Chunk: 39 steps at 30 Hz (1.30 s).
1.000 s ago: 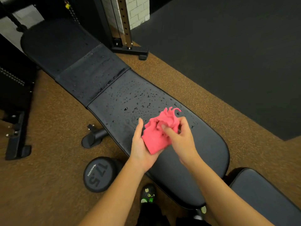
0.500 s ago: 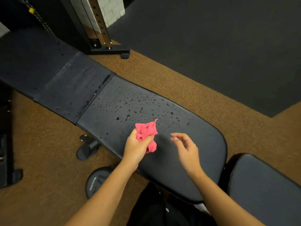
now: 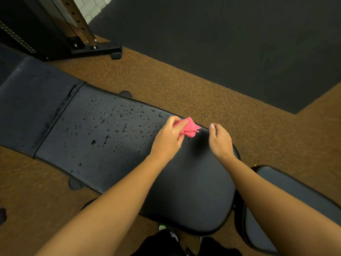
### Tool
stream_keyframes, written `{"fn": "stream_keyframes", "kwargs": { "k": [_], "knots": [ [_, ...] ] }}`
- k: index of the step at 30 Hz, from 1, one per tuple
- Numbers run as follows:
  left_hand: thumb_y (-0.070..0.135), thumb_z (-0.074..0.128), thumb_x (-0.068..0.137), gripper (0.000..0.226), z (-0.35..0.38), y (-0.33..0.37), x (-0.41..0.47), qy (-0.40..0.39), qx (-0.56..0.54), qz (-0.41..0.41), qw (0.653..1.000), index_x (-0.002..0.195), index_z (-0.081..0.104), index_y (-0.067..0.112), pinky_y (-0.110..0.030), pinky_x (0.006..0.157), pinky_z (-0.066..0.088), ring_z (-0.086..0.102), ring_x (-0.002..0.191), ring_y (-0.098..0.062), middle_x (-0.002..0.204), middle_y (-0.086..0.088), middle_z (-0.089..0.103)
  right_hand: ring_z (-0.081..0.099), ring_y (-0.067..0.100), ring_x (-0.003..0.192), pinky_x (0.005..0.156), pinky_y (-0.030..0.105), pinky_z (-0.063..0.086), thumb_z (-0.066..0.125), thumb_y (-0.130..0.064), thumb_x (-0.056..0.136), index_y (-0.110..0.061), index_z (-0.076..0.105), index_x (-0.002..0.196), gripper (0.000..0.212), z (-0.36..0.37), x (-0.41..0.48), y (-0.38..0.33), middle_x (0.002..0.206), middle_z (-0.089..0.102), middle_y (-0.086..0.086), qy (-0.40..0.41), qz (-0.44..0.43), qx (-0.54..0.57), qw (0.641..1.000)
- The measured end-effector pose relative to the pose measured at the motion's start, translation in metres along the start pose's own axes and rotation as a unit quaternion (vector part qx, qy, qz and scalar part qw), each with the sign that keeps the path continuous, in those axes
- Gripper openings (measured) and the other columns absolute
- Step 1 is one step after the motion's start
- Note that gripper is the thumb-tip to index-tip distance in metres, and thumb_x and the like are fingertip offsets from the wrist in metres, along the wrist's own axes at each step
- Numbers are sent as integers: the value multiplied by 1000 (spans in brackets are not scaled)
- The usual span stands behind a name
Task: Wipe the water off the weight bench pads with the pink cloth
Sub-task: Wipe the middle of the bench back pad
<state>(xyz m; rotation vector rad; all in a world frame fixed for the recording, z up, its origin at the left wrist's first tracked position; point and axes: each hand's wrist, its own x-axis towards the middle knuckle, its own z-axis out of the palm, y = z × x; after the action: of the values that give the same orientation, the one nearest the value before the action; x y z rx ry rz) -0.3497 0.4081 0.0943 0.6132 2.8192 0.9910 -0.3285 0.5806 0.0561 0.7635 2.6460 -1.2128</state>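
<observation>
**Holding the Cloth at the Far Edge of the Long Pad**

1. Cloth position. The pink cloth point(image 3: 190, 128) is bunched into a small wad and is located over the far edge of the long pad point(image 3: 193, 191), at 1 o'clock from the centre of the view. Whether the cloth touches the pad surface cannot be told.

2. Left hand. The cloth is gripped by the left hand point(image 3: 168, 138), with the fingers and thumb curled round its near side. The free corners of the cloth protrude toward 3 o'clock.

3. Right hand. The right hand point(image 3: 220, 143) is positioned at 3 o'clock from the cloth, near it but apart. Its fingers are loosely curled and nothing is grasped.

4. Pad condition. Water drops point(image 3: 110, 126) are scattered across the long pad at 9 o'clock from the cloth. The part of the pad at 6 o'clock from the hands appears free of drops.

5. Adjacent parts. A second pad section point(image 3: 31, 108) adjoins the long pad at 9 o'clock; beads are seen along the seam. The seat pad point(image 3: 287, 189) is located at 4 o'clock, separated from the long pad by a narrow gap.

6. Surroundings. A rack upright point(image 3: 81, 24) stands at 11 o'clock on the brown floor point(image 3: 184, 80). A dark mat point(image 3: 239, 43) is laid at 1 o'clock.
</observation>
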Motion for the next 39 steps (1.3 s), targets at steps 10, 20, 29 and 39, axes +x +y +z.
{"fn": "stream_keyframes", "kwargs": {
  "k": [10,20,29,39],
  "knots": [
    [23,49,84,43,69,-11,8,-71,331,166,926,125,59,15,-51,106,34,45,129,-33,135,-6,54,52,32,115,102,48,34,30,-32,98,-7,58,114,40,19,16,26,117,61,13,-51,-35,-108,992],
    [14,53,81,34,46,-30,46,-38,322,90,942,113,66,16,-52,89,46,57,109,-41,121,-14,62,36,26,133,116,42,12,36,-25,100,-7,39,140,44,25,5,38,140,45,10,-24,-76,-152,985],
    [6,68,72,62,52,-26,18,-77,199,164,963,130,50,-3,-37,88,50,60,110,-30,138,-22,46,37,26,133,115,42,13,36,-22,100,-7,41,139,42,27,5,38,139,47,11,-11,-86,-133,987],
    [2,83,51,38,63,-10,41,-2,142,81,987,86,69,2,-36,72,53,66,80,-29,90,-11,68,36,26,133,116,43,11,36,-22,100,-7,41,139,42,30,5,38,138,47,10,-3,-76,-124,989]
  ]
}}
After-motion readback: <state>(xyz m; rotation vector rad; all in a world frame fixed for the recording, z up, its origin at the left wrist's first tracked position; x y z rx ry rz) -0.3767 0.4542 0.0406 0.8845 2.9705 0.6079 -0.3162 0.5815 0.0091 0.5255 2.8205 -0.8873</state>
